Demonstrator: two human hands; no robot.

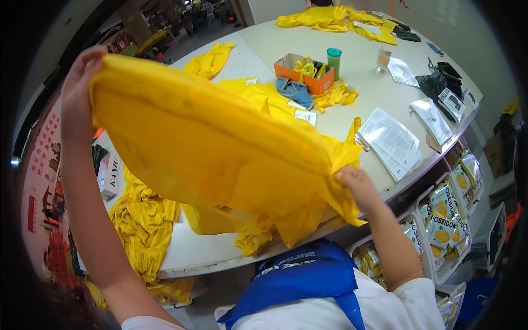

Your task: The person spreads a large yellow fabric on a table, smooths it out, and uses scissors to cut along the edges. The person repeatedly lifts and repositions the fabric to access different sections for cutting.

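A large sheet of thin yellow material (209, 143), maybe part of a garment, hangs stretched between my two hands above the near side of the table. My left hand (81, 74), raised at the far left, has its fingers closed on the upper left corner. Lower and to the right, my right hand (356, 186) grips the bunched right end. Folds trail from that end down to the table edge. Below my left arm lies a crumpled yellow heap (144, 220), partly draped over the edge. The sheet hides much of the table behind it.
Beyond the sheet stand an orange box (319, 84) of yellow pieces, a green bottle (334, 63) and a glass (383, 58). Printed papers (389, 140) lie at right. Baskets (444, 267) of yellow-and-white packages stand below the table's right edge. A white carton (109, 176) is at left.
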